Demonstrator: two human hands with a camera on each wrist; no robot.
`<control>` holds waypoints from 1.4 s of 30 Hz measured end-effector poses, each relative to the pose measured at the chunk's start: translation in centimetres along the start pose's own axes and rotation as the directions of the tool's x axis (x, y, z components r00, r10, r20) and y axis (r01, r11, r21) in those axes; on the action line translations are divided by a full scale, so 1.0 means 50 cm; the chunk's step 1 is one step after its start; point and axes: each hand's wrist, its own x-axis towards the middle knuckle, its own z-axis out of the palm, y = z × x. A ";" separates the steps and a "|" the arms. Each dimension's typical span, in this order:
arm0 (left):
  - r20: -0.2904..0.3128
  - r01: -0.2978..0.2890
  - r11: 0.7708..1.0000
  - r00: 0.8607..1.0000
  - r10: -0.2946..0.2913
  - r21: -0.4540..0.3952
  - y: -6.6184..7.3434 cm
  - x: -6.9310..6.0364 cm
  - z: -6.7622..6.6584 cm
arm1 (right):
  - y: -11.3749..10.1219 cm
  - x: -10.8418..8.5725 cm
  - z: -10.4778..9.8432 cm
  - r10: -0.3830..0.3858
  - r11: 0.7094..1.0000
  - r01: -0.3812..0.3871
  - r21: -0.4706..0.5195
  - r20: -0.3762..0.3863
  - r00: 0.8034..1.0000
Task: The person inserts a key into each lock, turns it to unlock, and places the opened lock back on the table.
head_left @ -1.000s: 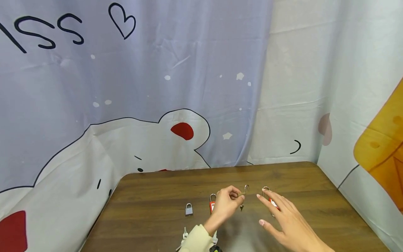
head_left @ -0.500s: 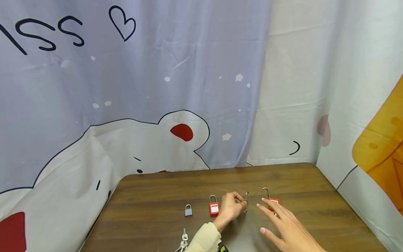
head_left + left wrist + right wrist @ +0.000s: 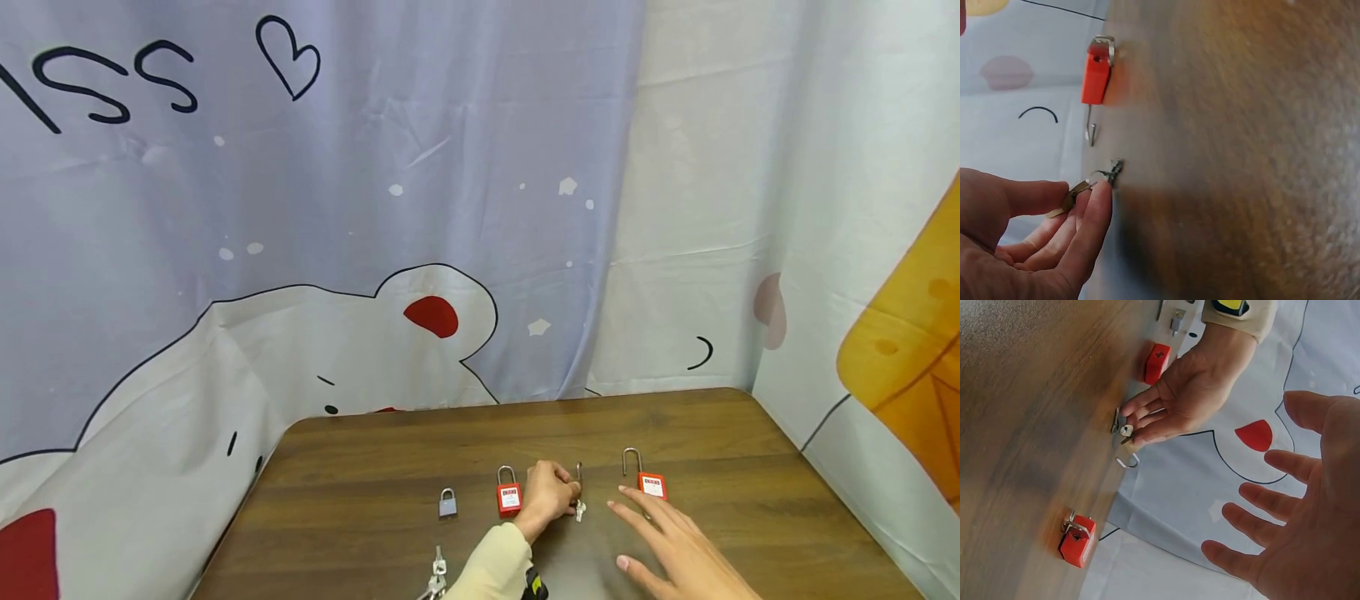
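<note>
My left hand (image 3: 551, 493) pinches a small brass padlock (image 3: 1071, 199) between thumb and fingers, low over the table. Its shackle (image 3: 1127, 464) points away from the hand and looks open in the right wrist view. Small keys (image 3: 581, 510) hang beside the fingertips. To the right, my right hand (image 3: 678, 546) hovers with spread, straight fingers and holds nothing. Just beyond its fingertips lies a red padlock (image 3: 652, 486) with its shackle open; a ring with keys (image 3: 1072, 522) is at its keyhole end. Another red padlock (image 3: 509, 497), its shackle closed, lies left of my left hand.
A small grey padlock (image 3: 447, 504) lies farther left on the wooden table (image 3: 345, 492). Nearer to me is a bunch of silver keys (image 3: 437, 575), partly behind the left sleeve (image 3: 491, 567). A printed curtain (image 3: 337, 208) hangs behind the table.
My left hand has lowered the brass padlock towards the table, uncovering the left red padlock. My right hand has drawn back slightly, so more of the right red padlock shows.
</note>
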 end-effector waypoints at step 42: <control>-0.044 -0.243 0.851 0.954 0.296 0.465 0.000 0.021 -0.028 | -0.022 0.017 -0.023 0.025 0.999 -0.025 0.027 0.027 0.999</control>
